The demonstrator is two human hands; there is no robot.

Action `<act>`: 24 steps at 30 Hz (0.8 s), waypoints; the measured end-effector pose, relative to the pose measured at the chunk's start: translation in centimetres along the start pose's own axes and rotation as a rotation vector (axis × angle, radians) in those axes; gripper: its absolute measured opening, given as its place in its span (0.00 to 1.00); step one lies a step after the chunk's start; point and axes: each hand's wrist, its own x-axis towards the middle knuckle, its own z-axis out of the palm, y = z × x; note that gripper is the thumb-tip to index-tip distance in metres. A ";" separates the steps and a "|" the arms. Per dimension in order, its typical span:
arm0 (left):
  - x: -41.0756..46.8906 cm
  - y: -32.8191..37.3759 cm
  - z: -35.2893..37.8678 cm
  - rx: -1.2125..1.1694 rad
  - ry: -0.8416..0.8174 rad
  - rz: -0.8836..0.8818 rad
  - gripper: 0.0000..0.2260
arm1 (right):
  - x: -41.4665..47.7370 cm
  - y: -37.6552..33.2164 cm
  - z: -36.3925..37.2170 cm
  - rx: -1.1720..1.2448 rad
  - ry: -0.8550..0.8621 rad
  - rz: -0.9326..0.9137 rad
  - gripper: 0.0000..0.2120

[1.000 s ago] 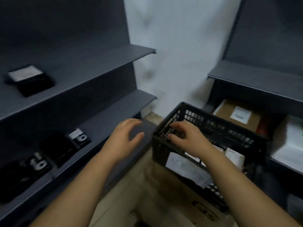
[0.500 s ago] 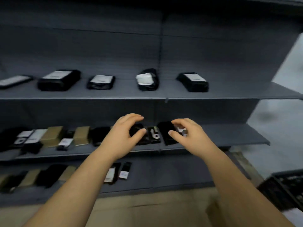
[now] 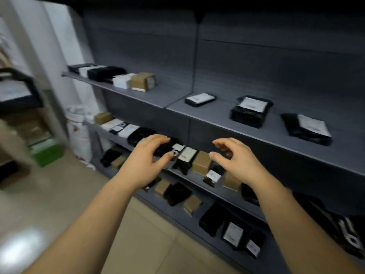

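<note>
Cardboard box [image 3: 201, 162] sits on the crowded middle shelf [image 3: 192, 176], touching a black labelled packet [image 3: 185, 157]. Left hand [image 3: 147, 161] and right hand [image 3: 240, 162] hover before it, empty and loosely curled. A hasty grab could knock neighbours off.

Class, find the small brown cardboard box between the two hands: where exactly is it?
In the head view the brown cardboard box stands mid-frame on the middle shelf, between the left hand and right hand, beside a white-labelled black packet.
</note>
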 end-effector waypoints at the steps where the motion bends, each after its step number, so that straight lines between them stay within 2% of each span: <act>1: 0.3 -2.0 -1.1 0.015 0.027 -0.038 0.19 | 2.4 -0.9 1.8 0.009 -0.036 -0.032 0.17; 7: 3.8 -12.0 -7.7 0.143 0.136 -0.197 0.18 | 15.7 -7.0 12.1 0.081 -0.210 -0.237 0.17; 16: 11.5 -23.8 -16.3 0.265 0.272 -0.356 0.18 | 32.8 -16.2 21.7 0.129 -0.293 -0.447 0.18; 20: 15.4 -29.1 -17.8 0.265 0.280 -0.351 0.19 | 38.3 -17.6 24.7 0.095 -0.299 -0.446 0.19; 24: 21.1 -34.9 -18.3 0.208 0.227 -0.254 0.18 | 43.5 -17.4 26.5 0.054 -0.234 -0.360 0.18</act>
